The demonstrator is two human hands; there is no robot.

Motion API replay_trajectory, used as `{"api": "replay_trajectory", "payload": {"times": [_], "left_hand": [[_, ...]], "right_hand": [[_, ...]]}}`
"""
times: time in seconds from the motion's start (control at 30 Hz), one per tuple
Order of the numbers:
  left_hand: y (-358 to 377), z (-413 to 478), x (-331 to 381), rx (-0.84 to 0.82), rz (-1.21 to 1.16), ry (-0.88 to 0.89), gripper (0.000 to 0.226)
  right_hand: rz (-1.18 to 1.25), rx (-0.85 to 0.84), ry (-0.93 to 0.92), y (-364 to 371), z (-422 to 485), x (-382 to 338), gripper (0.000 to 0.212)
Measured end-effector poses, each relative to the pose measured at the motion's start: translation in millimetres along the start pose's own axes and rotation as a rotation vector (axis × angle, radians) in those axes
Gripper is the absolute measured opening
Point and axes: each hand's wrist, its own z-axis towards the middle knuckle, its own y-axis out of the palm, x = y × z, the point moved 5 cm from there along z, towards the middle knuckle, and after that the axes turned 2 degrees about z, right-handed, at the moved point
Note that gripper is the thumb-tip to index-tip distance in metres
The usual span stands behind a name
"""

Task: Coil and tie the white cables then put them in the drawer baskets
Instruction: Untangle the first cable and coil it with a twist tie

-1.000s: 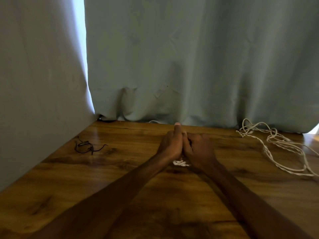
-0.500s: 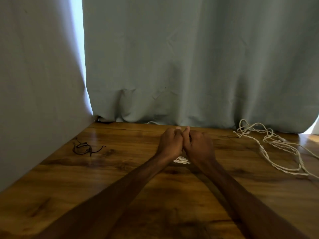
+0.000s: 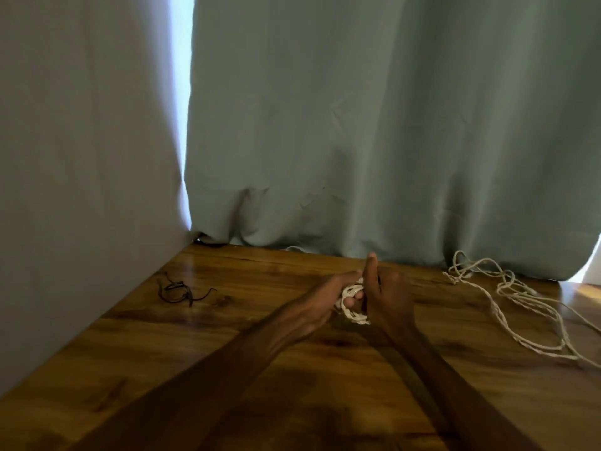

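A wooden table runs up to grey-green curtains, with a slit of daylight where two panels meet. Near the table's middle the person holds a small white cable coil just above the wood, between both hands. The left hand grips it, fingertips curled through the loops. The right hand presses against the coil's other side with one digit standing straight up. Its other fingers are turned away from the camera, so whether it pinches a strand cannot be told.

To the right, well apart, a tangle of loose white cables sprawls toward the table's edge. A short black cord lies to the left, near the curtain. No drawer or basket is in view.

The coil looks wound but not visibly tied, so the risk lies in the knot. If either hand eases off to thread the end, the loops could spring apart and the coil would need rewinding. A loose knot might also let it unravel on the way to the drawer.
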Motion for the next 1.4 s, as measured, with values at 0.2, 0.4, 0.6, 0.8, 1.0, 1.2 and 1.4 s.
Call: {"api": "replay_trajectory", "payload": {"times": [0.2,0.4,0.6,0.8,1.0,1.2,1.4], "left_hand": [[-59,-23,17,0.400,0.131,0.103,0.033],[-173,-47,32,0.628,0.035,0.160,0.055],[-256,-73,46,0.759,-0.060,0.163,0.031],[-286,-75,35,0.760,-0.189,0.184,0.044],[-295,-89,48,0.768,-0.189,0.236,0.045],[-305,-93,53,0.784,-0.231,0.281,0.042],[-305,-87,43,0.771,-0.201,0.228,0.038]], "right_hand": [[0.358,-0.014,0.156,46,-6,-38,0.065],[0.567,-0.256,0.342,123,-27,-74,0.044],[0.251,-0.589,-0.023,193,-44,-109,0.027],[0.092,-0.706,-0.263,195,-45,-118,0.030],[0.081,-0.721,-0.291,196,-48,-126,0.025],[0.070,-0.757,-0.441,221,-51,-146,0.034],[0.074,-0.773,-0.390,209,-42,-141,0.015]]}}
